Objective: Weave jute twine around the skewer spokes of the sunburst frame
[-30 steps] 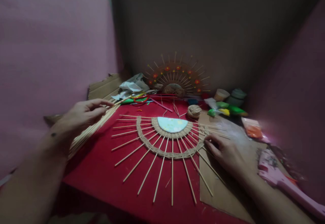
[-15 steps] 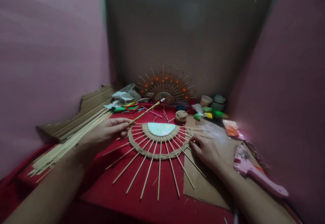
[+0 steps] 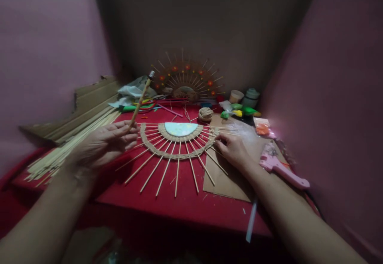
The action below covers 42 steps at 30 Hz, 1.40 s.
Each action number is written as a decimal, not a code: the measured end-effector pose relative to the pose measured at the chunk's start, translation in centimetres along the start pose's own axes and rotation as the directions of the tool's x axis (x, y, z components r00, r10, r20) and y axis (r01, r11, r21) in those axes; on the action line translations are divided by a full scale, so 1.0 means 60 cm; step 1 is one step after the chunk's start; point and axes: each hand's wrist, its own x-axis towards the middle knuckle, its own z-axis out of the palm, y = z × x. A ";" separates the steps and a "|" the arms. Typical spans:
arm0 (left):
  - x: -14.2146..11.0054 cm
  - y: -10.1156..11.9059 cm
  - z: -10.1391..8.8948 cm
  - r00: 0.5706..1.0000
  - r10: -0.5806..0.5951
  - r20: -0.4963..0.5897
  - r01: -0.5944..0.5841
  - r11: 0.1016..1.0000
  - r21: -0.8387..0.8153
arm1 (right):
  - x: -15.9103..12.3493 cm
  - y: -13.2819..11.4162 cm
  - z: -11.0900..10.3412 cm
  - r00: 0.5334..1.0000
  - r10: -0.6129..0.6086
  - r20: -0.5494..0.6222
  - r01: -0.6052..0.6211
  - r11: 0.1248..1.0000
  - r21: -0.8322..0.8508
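My left hand is closed on a pencil with an eraser end, held upright and leaning right, above the left side of the fan-shaped stick piece. That piece lies on the red cloth; thin sticks spread from a pale blue half-circle, with twine woven through them in an inner and an outer band. My right hand rests at the right end of the outer band with its fingers pinched together; whatever they grip there is too small to tell. A ball of twine sits behind the piece.
A bundle of loose sticks and bent cardboard lie to the left. On the right are a flat cardboard sheet, a pink glue gun and a glue stick. A finished flowered fan leans against the back wall.
My left hand has tipped the pencil from a low slant to nearly upright. My right hand stays at the band's right end. The view has tilted, so the table appears higher.
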 end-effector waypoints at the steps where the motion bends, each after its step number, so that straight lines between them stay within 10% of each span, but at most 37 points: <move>1: -0.006 -0.001 0.004 1.000 0.004 -0.013 -0.004 1.000 -0.006 | -0.001 0.000 -0.002 1.000 0.001 -0.015 -0.001 1.000 0.001; 26: -0.021 -0.003 0.004 0.930 0.319 0.183 -0.320 0.947 -0.024 | -0.006 0.011 -0.014 0.999 0.042 0.013 -0.041 0.996 -0.084; 35: -0.080 -0.004 -0.050 0.629 0.743 -0.229 -0.720 0.668 0.189 | -0.007 0.004 -0.019 0.996 0.077 0.049 -0.072 0.993 -0.092; 39: -0.079 -0.014 -0.097 0.652 0.675 -0.344 -0.566 0.736 0.372 | -0.007 0.003 -0.028 0.997 0.074 0.036 -0.069 0.990 -0.124; 42: -0.076 -0.026 -0.145 0.756 0.489 -0.434 -0.115 0.753 0.648 | -0.008 0.005 -0.034 0.998 0.065 0.014 -0.063 0.991 -0.118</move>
